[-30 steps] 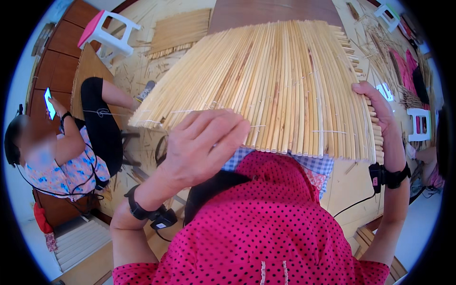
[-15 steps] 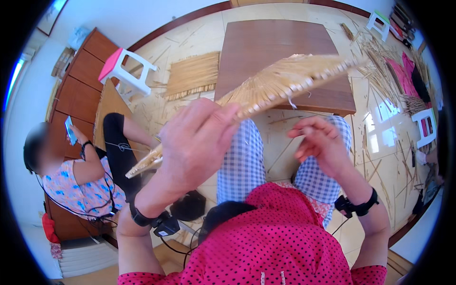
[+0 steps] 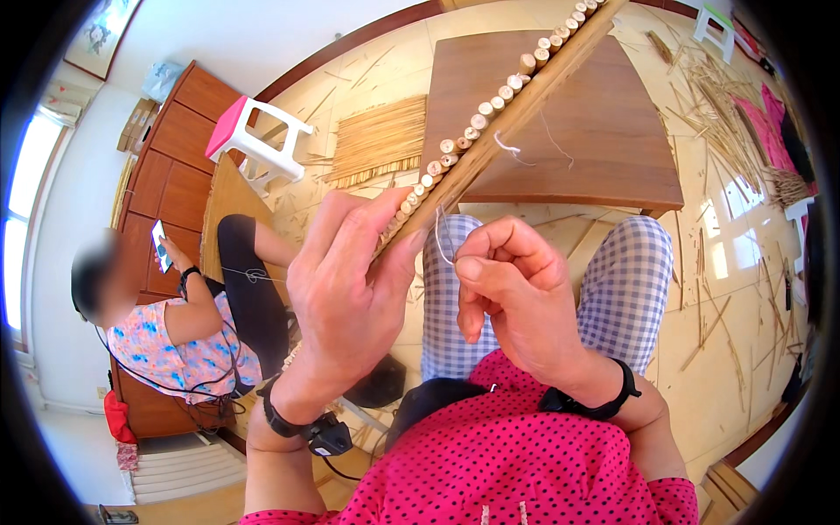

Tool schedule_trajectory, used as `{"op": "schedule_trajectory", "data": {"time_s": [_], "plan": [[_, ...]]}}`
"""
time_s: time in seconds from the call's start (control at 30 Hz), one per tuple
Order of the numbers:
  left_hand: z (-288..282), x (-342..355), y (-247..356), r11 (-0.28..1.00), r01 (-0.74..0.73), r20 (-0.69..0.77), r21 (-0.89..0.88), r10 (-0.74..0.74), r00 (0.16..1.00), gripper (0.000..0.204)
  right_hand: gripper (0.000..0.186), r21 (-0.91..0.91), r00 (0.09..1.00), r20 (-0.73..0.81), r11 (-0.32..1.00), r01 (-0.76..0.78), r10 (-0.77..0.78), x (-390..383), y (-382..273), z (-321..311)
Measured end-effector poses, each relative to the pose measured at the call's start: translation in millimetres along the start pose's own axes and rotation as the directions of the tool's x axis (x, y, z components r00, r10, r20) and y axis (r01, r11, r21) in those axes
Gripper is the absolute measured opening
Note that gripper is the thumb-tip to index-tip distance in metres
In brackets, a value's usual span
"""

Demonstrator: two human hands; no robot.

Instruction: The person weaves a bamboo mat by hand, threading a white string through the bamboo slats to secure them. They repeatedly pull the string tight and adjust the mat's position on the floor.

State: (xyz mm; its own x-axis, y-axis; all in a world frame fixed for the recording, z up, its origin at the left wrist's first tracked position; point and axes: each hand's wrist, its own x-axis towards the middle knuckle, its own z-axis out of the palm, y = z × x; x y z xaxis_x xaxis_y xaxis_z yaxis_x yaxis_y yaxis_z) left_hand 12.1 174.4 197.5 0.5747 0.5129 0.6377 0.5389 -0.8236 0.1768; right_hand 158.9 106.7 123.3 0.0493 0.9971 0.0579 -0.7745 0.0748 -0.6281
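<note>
My left hand (image 3: 350, 284) grips a mat of pale reed sticks (image 3: 479, 159), held on edge and slanting up to the right, its round cut ends showing in a row. Just right of it, my right hand (image 3: 518, 293) pinches a thin white string (image 3: 444, 243) that hangs from the mat between thumb and forefinger. Other short threads dangle farther along the mat, over the brown table. My checked trouser legs (image 3: 626, 289) are below the mat.
A low brown table (image 3: 621, 144) stands ahead, a flat mat (image 3: 376, 140) beside it. At left are a seated person (image 3: 184, 341) with a phone, a plastic stool (image 3: 262, 140) and a wooden cabinet (image 3: 162, 136). Scattered sticks (image 3: 717, 131) and pink cloth (image 3: 754, 122) lie at right.
The mat has turned from face-up to on edge and now slants upward to the right. My right hand has let go of its side and moved inward to pinch the string.
</note>
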Motion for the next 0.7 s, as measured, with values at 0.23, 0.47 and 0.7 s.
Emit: {"op": "schedule_trajectory", "data": {"time_s": [0.23,0.47,0.7], "plan": [[9.1,-11.6,11.3,0.998,-0.062,-0.067,-0.014,0.06,0.996,0.039,0.009,-0.03,0.999,-0.038,0.999,0.016,-0.017,-5.8,-1.5,5.6],[27.9,-51.0,36.5,0.983,-0.182,-0.031,-0.009,0.182,0.983,0.04,0.009,0.06,0.999,0.044,0.998,0.014,-0.016,-45.4,21.4,-43.5],[33.4,-62.5,38.2,0.973,-0.231,-0.045,0.027,0.232,0.972,0.034,0.011,0.223,0.995,0.067,0.971,-0.082,0.069,-57.4,18.8,-49.1]]}}
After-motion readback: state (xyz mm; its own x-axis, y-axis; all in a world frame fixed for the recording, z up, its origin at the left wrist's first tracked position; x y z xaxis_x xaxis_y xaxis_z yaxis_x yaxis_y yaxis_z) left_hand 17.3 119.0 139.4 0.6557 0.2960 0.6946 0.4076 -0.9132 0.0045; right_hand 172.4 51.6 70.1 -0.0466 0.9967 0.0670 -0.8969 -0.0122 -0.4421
